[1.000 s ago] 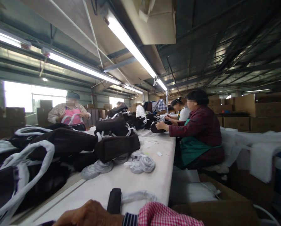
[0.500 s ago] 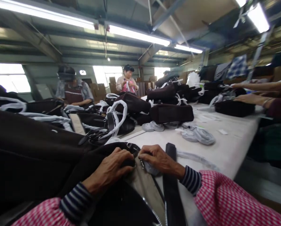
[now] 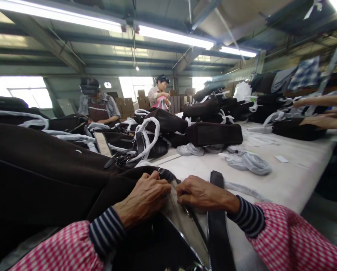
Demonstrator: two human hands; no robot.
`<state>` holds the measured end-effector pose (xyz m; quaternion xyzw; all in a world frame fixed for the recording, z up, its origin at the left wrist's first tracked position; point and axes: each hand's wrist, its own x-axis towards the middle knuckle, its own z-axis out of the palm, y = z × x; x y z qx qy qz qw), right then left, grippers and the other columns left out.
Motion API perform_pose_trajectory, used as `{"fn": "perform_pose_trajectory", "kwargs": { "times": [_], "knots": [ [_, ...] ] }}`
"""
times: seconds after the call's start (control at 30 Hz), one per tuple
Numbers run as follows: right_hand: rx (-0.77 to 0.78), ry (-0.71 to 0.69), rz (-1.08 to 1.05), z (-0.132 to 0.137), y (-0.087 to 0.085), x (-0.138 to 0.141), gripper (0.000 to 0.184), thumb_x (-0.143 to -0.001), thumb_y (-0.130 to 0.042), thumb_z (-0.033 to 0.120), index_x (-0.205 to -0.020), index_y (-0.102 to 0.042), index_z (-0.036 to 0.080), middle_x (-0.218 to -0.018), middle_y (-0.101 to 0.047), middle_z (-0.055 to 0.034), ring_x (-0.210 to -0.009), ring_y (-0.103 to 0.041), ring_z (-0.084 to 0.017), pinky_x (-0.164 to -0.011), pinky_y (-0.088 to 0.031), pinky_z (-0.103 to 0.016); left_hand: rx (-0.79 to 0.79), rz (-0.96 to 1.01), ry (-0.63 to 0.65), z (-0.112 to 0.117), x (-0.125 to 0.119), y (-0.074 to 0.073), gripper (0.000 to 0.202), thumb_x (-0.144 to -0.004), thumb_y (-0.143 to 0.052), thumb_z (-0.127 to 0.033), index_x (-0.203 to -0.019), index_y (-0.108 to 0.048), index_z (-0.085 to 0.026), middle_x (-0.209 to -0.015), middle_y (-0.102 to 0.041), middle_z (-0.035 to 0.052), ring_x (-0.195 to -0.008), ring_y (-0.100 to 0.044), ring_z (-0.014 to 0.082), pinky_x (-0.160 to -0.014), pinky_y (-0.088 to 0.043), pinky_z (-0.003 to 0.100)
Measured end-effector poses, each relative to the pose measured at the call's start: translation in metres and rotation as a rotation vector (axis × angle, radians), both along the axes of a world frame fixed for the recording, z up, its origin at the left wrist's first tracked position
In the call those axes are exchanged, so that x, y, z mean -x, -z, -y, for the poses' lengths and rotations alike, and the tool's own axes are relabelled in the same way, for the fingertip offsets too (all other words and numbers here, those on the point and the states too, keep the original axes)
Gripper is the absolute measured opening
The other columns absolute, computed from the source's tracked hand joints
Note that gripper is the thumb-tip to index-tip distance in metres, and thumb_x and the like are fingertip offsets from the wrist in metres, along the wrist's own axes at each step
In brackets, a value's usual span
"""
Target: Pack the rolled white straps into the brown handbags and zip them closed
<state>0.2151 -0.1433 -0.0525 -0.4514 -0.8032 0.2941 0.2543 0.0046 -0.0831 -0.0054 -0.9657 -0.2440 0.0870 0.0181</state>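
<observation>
A dark brown bag (image 3: 112,192) lies open in front of me on the white table (image 3: 292,177), its grey lining and zipper (image 3: 182,222) showing. My left hand (image 3: 146,197) is closed on the bag's top edge near the zipper end. My right hand (image 3: 202,194) pinches the opposite edge of the opening just beside it, fingers curled. A black strap (image 3: 217,222) runs under my right wrist toward me. Both arms wear striped cuffs under red-checked sleeves.
Piles of dark brown bags with white-wrapped handles (image 3: 163,128) cover the table's left and middle. Loose white wrapping bundles (image 3: 250,162) lie at centre right. Two people (image 3: 99,105) work across the table; another person's hands (image 3: 321,120) rest on a bag at the right.
The view swung down and left from the far end of the table onto my bag. Both hands have come together on the bag's opening and shifted slightly right.
</observation>
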Motion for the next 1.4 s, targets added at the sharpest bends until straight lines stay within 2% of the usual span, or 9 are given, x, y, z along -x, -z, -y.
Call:
{"fn": "perform_pose_trajectory", "kwargs": {
  "times": [0.1,0.3,0.57,0.73,0.8,0.9,1.0,1.13,1.4],
  "knots": [
    [0.062,0.068,0.066,-0.001,0.004,0.006,0.015,-0.083,-0.067,0.017,-0.069,-0.061,0.015,-0.064,-0.053,0.0030,-0.063,-0.051,-0.011,-0.062,-0.032,-0.023,-0.021,-0.034,-0.036,-0.006,0.003,0.002,0.004,-0.092,-0.063,-0.027,-0.089,-0.065,-0.025,-0.094,-0.069,-0.0005,-0.100,-0.053,0.0253,-0.082,-0.032,0.041],
    [0.069,0.118,0.144,0.002,0.000,0.004,0.015,-0.081,-0.072,0.023,-0.070,-0.067,0.015,-0.068,-0.060,0.0003,-0.069,-0.056,-0.013,-0.064,-0.034,-0.022,-0.014,-0.058,-0.259,-0.008,0.006,0.011,0.032,-0.092,-0.063,-0.040,-0.122,-0.063,-0.029,-0.094,-0.065,0.0056,-0.089,-0.059,0.0274,-0.079,-0.038,0.040],
    [0.069,0.136,0.108,0.001,0.010,-0.002,0.016,-0.080,-0.070,0.022,-0.066,-0.065,0.015,-0.061,-0.057,0.0026,-0.063,-0.054,-0.011,-0.061,-0.034,-0.023,-0.121,0.036,-0.061,-0.005,0.012,0.044,0.017,-0.097,-0.059,-0.031,-0.112,-0.062,-0.022,-0.111,-0.067,0.0062,-0.119,-0.048,0.0325,-0.105,-0.031,0.055],
    [0.082,0.146,0.060,0.001,0.010,-0.001,0.021,-0.079,-0.070,0.020,-0.062,-0.058,0.015,-0.058,-0.049,0.0051,-0.059,-0.048,-0.010,-0.058,-0.030,-0.023,-0.220,0.065,0.002,-0.007,0.018,0.066,0.020,-0.099,-0.051,-0.021,-0.116,-0.060,-0.020,-0.108,-0.065,0.0079,-0.113,-0.051,0.0288,-0.108,-0.031,0.053],
    [0.095,0.152,0.034,0.001,0.010,-0.001,0.022,-0.078,-0.070,0.019,-0.061,-0.056,0.015,-0.057,-0.047,0.0056,-0.059,-0.047,-0.009,-0.058,-0.029,-0.023,-0.229,0.038,0.037,-0.003,0.016,0.066,0.024,-0.096,-0.051,-0.015,-0.119,-0.058,-0.019,-0.108,-0.064,0.0078,-0.112,-0.052,0.0277,-0.108,-0.032,0.050],
    [0.111,0.161,0.015,0.002,0.012,-0.001,0.024,-0.078,-0.070,0.020,-0.060,-0.053,0.016,-0.056,-0.043,0.0063,-0.058,-0.043,-0.009,-0.057,-0.027,-0.023,-0.254,0.015,0.102,0.004,0.010,0.059,0.035,-0.095,-0.051,-0.012,-0.130,-0.055,-0.017,-0.126,-0.061,0.0113,-0.127,-0.046,0.0305,-0.111,-0.030,0.051],
    [0.103,0.174,0.024,0.001,0.014,-0.001,0.026,-0.078,-0.069,0.021,-0.059,-0.052,0.016,-0.055,-0.040,0.0063,-0.057,-0.041,-0.009,-0.056,-0.025,-0.024,-0.243,-0.002,0.102,0.004,0.001,0.052,0.020,-0.097,-0.052,-0.017,-0.115,-0.063,-0.015,-0.129,-0.060,0.0129,-0.127,-0.046,0.0327,-0.102,-0.039,0.049],
    [0.060,0.221,0.082,-0.003,0.015,0.001,0.029,-0.080,-0.068,0.025,-0.058,-0.050,0.016,-0.055,-0.040,0.0057,-0.056,-0.040,-0.009,-0.056,-0.024,-0.025,-0.164,0.081,-0.032,-0.004,-0.004,0.047,0.016,-0.097,-0.049,-0.018,-0.096,-0.065,-0.017,-0.107,-0.066,0.0086,-0.105,-0.054,0.0275,-0.085,-0.045,0.041],
    [0.055,0.224,0.326,-0.019,-0.002,0.008,0.022,-0.081,-0.068,0.031,-0.065,-0.061,0.018,-0.061,-0.052,0.0015,-0.060,-0.046,-0.013,-0.055,-0.023,-0.027,0.130,0.384,-0.303,-0.013,0.007,0.046,0.020,-0.095,-0.044,-0.025,-0.094,-0.063,-0.019,-0.099,-0.065,0.0059,-0.097,-0.056,0.0240,-0.086,-0.043,0.038]
  ]
}}
